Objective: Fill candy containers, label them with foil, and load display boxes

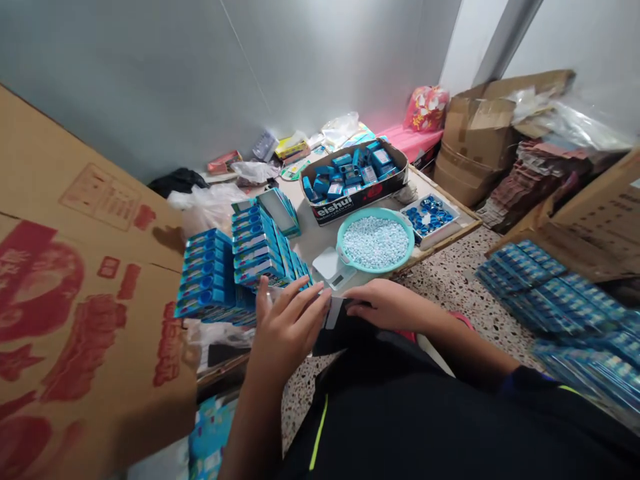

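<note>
Head view shows a large cardboard carton (100, 287) with red print filling the near left, hemming in the tabletop (313, 233). Upright rows of blue printed packs (207, 270) stand at the left, just beside the left hand (287, 327), which covers part of what lies behind it. At the far side, a cardboard tray (340, 208) lettered "eishui" holds jumbled small blue boxes (345, 175); to the right, a white box (440, 233) contains shiny blue pieces (429, 213). More blue packs lie on the speckled floor (445, 273) at the right. A pale digital scale (329, 265) sits near the hands, close to a round turquoise basin (341, 257) full of tiny pale-blue beads (376, 241). The left fingers are spread, the right hand's (383, 303) curled; whether either grips anything, I cannot tell.
</note>
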{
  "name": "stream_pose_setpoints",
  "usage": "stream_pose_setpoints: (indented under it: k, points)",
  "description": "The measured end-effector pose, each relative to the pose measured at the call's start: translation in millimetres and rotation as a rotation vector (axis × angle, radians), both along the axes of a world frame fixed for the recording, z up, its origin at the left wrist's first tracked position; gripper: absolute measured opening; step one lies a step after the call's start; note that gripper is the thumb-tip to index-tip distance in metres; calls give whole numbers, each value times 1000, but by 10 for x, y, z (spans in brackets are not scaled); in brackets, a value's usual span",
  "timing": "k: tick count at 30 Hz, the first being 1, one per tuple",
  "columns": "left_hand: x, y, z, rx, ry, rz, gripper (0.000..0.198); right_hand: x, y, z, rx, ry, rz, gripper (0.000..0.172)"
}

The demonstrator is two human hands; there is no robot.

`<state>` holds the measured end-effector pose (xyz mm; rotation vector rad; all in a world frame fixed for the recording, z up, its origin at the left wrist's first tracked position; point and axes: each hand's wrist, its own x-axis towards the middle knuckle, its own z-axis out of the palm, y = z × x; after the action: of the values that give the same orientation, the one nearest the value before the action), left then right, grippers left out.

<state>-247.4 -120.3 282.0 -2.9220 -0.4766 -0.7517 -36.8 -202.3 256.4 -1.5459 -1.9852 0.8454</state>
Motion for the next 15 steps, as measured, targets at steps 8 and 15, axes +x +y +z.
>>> stream_pose_setpoints:
  k: [8,15]
  points:
    - [-535,638,153,33,-120,9,46,-233,174,249,38,-16,-52,20]
    - [-1076,1009,329,104,-92,-183,40,-674,299,358,77,65,-55,20]
